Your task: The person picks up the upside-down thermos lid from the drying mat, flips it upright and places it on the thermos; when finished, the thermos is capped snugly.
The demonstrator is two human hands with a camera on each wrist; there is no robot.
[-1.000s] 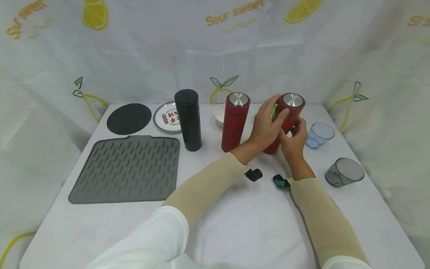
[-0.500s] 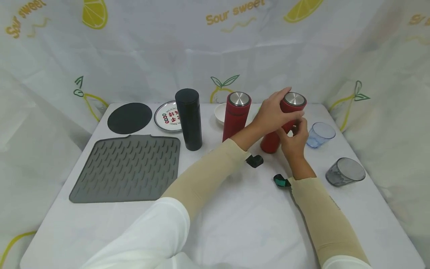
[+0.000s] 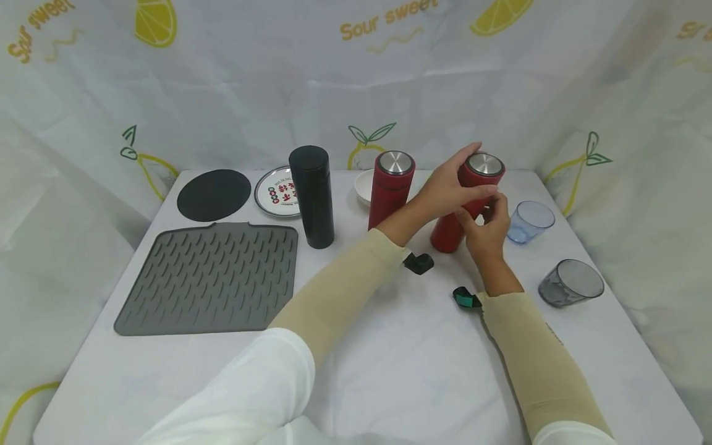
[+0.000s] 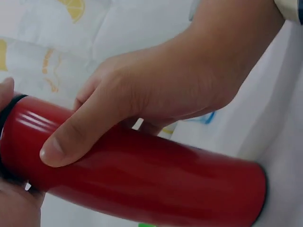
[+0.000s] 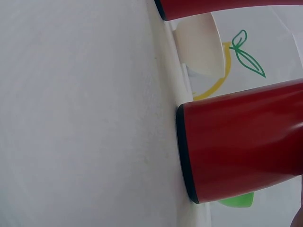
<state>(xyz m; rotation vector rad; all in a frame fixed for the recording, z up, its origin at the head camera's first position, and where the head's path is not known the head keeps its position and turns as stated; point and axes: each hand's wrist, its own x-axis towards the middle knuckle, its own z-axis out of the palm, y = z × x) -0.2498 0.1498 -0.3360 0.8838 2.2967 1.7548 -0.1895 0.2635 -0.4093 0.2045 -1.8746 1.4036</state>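
Note:
A red thermos bottle (image 3: 447, 235) with a steel-topped lid stands slightly tilted at the back right of the table. My left hand (image 3: 448, 190) grips its upper end just below the steel top, thumb across the front. Lower down, my right hand (image 3: 489, 230) holds the bottle's body from the right. The left wrist view shows the right hand (image 4: 156, 87) with its thumb pressed along the red bottle (image 4: 161, 177), and the left hand's fingers around the dark ring at the lid. In the right wrist view, the bottle's black-rimmed base (image 5: 187, 153) is at the white tabletop.
Left of my hands stand a second red bottle (image 3: 389, 191) and a black bottle (image 3: 313, 201). A white bowl (image 3: 364, 185) sits behind. Blue (image 3: 528, 224) and grey glasses (image 3: 567, 284) are right. Left lie a grey ridged mat (image 3: 214, 278), black disc (image 3: 214, 194) and round plate (image 3: 275, 194).
My left hand has turned around the bottle's top, its thumb swinging across the front to the right. The bottle's base has shifted slightly left. My right hand keeps nearly the same place.

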